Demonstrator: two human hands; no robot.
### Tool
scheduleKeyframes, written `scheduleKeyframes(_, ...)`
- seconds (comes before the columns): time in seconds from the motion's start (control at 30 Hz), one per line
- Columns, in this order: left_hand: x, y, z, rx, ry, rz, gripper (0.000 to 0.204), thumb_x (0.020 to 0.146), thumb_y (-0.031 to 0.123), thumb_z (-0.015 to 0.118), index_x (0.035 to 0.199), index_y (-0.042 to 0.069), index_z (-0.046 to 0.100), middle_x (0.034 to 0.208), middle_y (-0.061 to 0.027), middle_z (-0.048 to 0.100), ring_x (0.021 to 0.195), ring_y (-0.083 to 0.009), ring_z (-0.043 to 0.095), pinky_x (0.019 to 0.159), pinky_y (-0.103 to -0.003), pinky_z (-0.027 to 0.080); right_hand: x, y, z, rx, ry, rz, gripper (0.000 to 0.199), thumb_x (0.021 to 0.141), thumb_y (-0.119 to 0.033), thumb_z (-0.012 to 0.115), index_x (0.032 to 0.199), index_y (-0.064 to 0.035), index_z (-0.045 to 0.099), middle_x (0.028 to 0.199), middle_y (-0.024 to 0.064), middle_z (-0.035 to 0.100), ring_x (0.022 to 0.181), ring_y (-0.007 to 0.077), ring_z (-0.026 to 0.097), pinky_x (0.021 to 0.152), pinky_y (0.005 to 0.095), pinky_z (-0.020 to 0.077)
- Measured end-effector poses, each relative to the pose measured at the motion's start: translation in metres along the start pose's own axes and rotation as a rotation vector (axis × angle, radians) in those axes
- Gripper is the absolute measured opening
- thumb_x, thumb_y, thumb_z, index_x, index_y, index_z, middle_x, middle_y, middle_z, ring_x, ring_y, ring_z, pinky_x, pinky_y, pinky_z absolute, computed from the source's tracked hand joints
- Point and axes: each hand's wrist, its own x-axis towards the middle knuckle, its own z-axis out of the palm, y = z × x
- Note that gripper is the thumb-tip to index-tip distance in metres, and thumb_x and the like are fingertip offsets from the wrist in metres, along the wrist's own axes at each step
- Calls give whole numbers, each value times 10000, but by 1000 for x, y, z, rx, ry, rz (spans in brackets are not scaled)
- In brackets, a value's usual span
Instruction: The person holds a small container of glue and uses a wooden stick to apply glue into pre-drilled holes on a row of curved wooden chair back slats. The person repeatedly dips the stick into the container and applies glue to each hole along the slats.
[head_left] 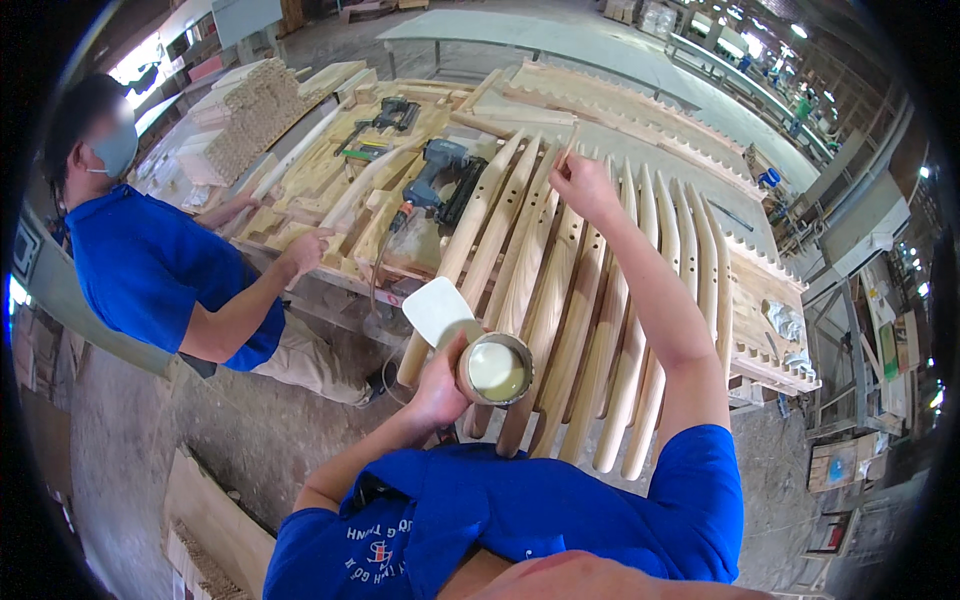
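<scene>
My left hand point(440, 388) is closed round a round pot point(466, 375) of creamy pale-yellow liquid point(497, 371), held over the near ends of the wooden pieces. Beside it shows a white rounded flat piece point(434, 309); whether my fingers hold it too I cannot tell. My right hand point(584, 186) is pinched on a thin wooden stick point(573, 138) above the far ends of the row. Beneath lie several long, curved wooden legs point(548, 310), side by side, with small dark holes drilled near their far ends.
Left of the legs lies a blue-and-black nail gun point(440, 185) with a hose; another nail gun point(392, 115) sits farther back. A co-worker in a blue shirt point(165, 275) reaches over the wooden jig point(350, 190). Notched wooden rails point(640, 110) and stacked wood strips point(245, 105) lie beyond.
</scene>
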Motion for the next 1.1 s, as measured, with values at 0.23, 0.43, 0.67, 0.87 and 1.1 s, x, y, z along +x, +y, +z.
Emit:
scheduleKeyframes(0.23,0,23,-2,347,-61,-59,371,993,163,361,1310,-29,375,1281,-140,486,1201,-197,459,1025,-337,379,-4,14,16,26,-45,-59,181,813,-147,563,795,33,552,712,225,607,710,396,606,671,449,492)
scheduleKeyframes(0.43,14,-28,-9,-1015,-60,-268,429,1003,271,310,1310,-20,382,1290,-163,477,1216,-263,459,1053,-408,347,12,-2,5,39,-33,-23,202,813,-164,562,803,38,557,736,229,615,707,396,604,670,451,486)
scheduleKeyframes(0.67,18,-24,-5,-1025,-10,-370,459,999,315,295,1300,-18,391,1293,-171,476,1217,-286,458,1051,-440,341,12,34,6,191,30,198,262,807,-222,563,867,32,590,750,220,621,725,364,618,694,415,488)
scheduleKeyframes(0.87,20,-30,-8,-985,-54,-356,452,997,305,289,1310,-8,382,1297,-164,477,1215,-284,462,1047,-446,346,10,53,11,291,109,286,291,809,-237,569,869,47,589,781,212,631,743,348,626,711,412,488)
scheduleKeyframes(1.1,20,-34,-9,-969,-62,-361,435,999,311,283,1318,33,382,1293,-140,486,1214,-278,466,1043,-450,351,4,43,5,233,92,234,279,816,-220,563,865,53,584,753,234,616,724,359,624,686,400,489)
